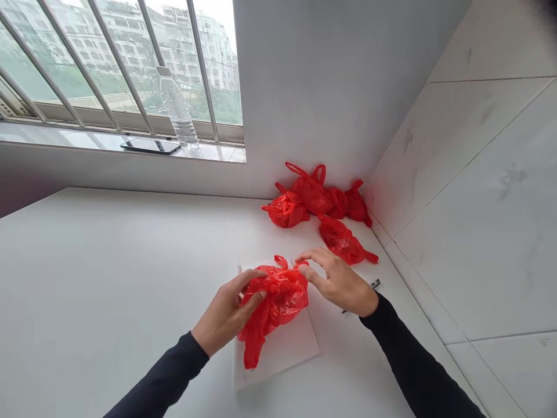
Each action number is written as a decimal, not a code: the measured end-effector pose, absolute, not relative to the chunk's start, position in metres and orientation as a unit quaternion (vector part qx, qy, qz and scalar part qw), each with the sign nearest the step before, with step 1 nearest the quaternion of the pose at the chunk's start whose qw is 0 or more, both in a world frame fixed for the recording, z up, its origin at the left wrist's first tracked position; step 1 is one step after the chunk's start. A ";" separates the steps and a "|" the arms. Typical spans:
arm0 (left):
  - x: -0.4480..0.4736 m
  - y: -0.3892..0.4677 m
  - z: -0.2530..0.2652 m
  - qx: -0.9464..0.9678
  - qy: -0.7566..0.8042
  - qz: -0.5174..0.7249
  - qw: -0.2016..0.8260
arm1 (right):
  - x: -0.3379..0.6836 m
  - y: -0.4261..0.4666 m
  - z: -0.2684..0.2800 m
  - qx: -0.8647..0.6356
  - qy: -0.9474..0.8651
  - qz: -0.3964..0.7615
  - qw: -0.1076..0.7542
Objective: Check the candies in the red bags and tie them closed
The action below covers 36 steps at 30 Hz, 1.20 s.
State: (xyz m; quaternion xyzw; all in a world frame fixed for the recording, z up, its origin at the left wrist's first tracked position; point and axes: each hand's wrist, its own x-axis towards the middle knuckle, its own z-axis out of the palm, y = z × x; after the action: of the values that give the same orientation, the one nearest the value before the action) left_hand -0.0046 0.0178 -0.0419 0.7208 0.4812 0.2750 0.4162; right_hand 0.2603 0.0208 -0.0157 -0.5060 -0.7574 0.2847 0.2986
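In the head view, a crumpled red plastic bag [278,299] sits over white paper [291,348] on the white table. A loop handle sticks up at its far side, and one end hangs down toward me. My left hand [230,307] grips the bag's left side, thumb on the near face and fingers over the top. At the bag's upper right, my right hand [335,278] has its thumb and fingertips closed around a bit of the red plastic. What the bag contains is hidden. A dark pen-like object [374,284] lies partly behind my right wrist.
Several tied red bags [313,194] are heaped against the back wall, and another red bag [343,241] lies nearer. A marbled wall [478,232] borders the table [130,290] on the right. On the windowsill stand a clear water bottle [178,110] and a flat dark phone [150,146].
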 end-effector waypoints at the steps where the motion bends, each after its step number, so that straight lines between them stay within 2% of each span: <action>1: -0.004 0.018 -0.043 0.726 0.478 0.277 0.410 | 0.258 0.020 -0.016 -0.499 -0.761 0.279 0.307; 7: 0.000 0.020 -0.046 0.735 0.488 0.305 0.357 | 0.241 0.021 -0.027 -0.440 -0.804 0.281 0.283; 15: -0.011 0.028 -0.039 0.658 0.573 0.384 0.302 | 0.270 0.024 -0.003 -0.544 -0.733 0.298 0.277; 20: -0.001 0.019 -0.040 0.765 0.482 0.364 0.223 | 0.258 0.018 -0.003 -0.504 -0.736 0.361 0.271; 23: 0.004 0.017 -0.043 0.805 0.453 0.337 0.183 | 0.251 0.017 -0.007 -0.483 -0.758 0.351 0.262; 32: -0.009 0.028 -0.033 0.643 0.553 0.458 0.267 | 0.278 0.028 -0.002 -0.576 -0.684 0.310 0.324; 36: -0.005 0.022 -0.034 0.687 0.527 0.443 0.233 | 0.270 0.024 -0.003 -0.541 -0.685 0.351 0.339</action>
State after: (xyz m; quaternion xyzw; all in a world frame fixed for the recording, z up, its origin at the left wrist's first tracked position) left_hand -0.0055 0.0224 -0.0335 0.6867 0.5273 0.4429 0.2329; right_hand 0.2698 0.0238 -0.0031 -0.5414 -0.6850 0.3507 0.3386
